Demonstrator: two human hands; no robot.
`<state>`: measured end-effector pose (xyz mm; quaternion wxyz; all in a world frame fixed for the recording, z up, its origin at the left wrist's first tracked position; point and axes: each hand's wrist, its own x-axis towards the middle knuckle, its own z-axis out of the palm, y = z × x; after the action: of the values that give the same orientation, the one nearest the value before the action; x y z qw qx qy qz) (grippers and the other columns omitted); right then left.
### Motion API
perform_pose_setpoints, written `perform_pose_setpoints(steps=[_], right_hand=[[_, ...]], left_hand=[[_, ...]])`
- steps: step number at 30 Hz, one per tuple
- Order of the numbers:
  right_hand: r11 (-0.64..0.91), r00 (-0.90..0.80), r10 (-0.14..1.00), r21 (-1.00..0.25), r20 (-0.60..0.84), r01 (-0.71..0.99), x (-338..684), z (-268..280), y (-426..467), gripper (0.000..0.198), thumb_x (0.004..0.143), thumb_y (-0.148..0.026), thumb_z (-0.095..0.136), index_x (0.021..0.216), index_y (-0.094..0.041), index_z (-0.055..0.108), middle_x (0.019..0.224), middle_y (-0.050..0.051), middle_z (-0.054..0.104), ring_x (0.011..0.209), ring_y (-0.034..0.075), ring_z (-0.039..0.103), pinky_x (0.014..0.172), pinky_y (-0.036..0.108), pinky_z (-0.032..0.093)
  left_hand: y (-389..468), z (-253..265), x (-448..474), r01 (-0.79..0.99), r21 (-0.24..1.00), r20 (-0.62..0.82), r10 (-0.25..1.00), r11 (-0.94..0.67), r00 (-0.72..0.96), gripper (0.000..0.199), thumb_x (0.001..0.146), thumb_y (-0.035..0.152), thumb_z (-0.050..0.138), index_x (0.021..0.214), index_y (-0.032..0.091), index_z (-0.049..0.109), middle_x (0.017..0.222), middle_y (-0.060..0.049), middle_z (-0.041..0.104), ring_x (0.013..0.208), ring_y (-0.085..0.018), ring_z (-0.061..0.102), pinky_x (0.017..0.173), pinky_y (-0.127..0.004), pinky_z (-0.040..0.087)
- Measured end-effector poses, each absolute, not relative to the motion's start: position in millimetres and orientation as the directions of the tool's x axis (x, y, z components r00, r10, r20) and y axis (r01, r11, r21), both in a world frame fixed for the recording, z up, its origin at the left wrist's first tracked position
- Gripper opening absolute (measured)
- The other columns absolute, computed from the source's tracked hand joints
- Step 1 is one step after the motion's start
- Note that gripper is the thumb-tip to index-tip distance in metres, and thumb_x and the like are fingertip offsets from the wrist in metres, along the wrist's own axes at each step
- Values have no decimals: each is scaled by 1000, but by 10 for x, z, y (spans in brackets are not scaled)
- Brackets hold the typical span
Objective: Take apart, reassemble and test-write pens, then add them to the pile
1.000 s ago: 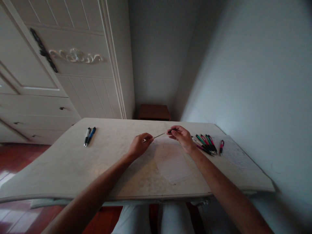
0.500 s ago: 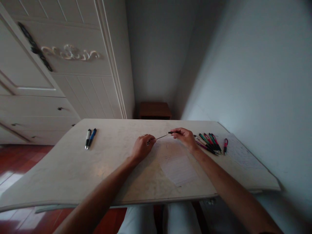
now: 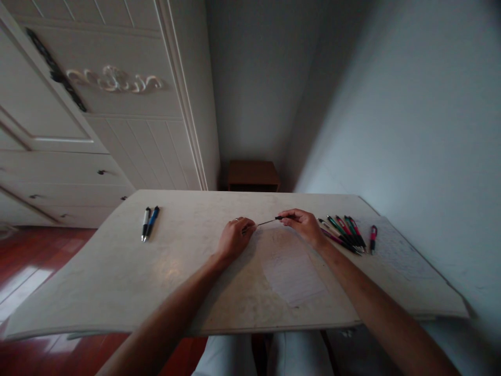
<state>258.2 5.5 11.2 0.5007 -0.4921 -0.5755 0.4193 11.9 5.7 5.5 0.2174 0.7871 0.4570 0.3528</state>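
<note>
Pen refill (image 3: 266, 222), thin, dark, straight

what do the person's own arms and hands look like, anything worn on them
The left hand and right hand are ungloved. A small, pale band, probably a ring, shows on a left finger. Both wrists are bare, with no watch or bracelet, and no sleeve shows on either forearm.

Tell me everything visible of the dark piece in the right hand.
The dark piece is small, slim and black, perhaps plastic. The right hand pinches it over the table, hiding much of it; its free end points toward the left hand. The thin rod from that hand reaches this end; whether it is inserted, I cannot tell.
</note>
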Motion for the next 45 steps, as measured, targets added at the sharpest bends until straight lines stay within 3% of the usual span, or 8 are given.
perform_pose_setpoints(steps=[20, 45], right_hand=[[147, -82, 987, -981, 138, 123, 2633, 145, 80, 26, 68, -39, 79, 87, -21, 75, 94, 6, 75, 84, 21, 70, 84, 38, 56], [141, -6, 990, -990, 141, 10, 2546, 132, -26, 26, 69, -38, 78, 88, -21, 73, 90, 6, 74, 81, 21, 71, 81, 38, 57]], left_hand=[[88, 42, 113, 499, 765, 308, 912, -408, 272, 15, 86, 29, 58, 88, 19, 69, 90, -6, 71, 84, -19, 64, 79, -31, 49], [301, 88, 97, 434, 841, 213, 934, -324, 286, 25, 79, 40, 64, 88, 18, 72, 86, -6, 73, 80, -19, 66, 79, -31, 52]])
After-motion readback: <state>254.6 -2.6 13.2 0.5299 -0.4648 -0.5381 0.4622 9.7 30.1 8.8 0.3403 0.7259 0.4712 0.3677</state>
